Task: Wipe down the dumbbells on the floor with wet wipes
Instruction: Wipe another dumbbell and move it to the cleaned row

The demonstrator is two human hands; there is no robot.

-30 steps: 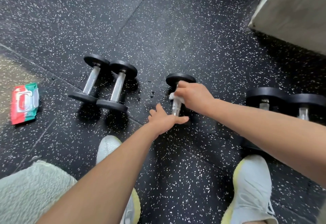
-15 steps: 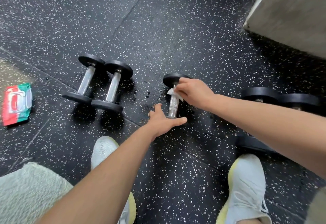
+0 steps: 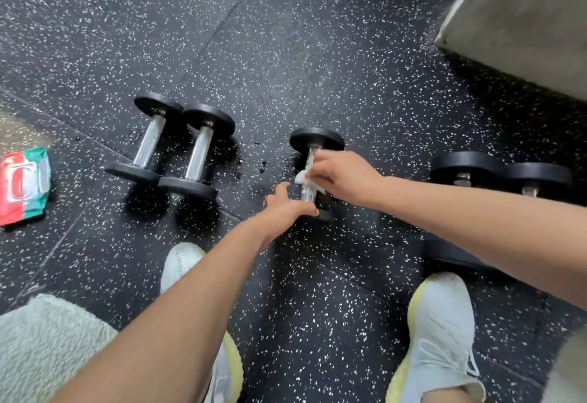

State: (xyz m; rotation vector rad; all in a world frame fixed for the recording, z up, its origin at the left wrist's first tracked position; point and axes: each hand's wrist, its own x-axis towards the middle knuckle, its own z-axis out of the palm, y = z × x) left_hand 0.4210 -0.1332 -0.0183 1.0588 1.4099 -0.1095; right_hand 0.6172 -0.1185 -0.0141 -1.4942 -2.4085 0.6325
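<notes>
Wiping step: the middle dumbbell lay on the speckled rubber floor. The right hand curled its fingers round a crumpled white wet wipe on the bright metal handle. The left hand, fingers nearly straight, pressed the near black disc (1 steadying hand suits round plates that roll). Full-length, twisting strokes would serve best.

The left shoe and the right shoe are light grey knit with pale yellow soles. A pale green-grey fuzzy cloth covers the left leg.
</notes>
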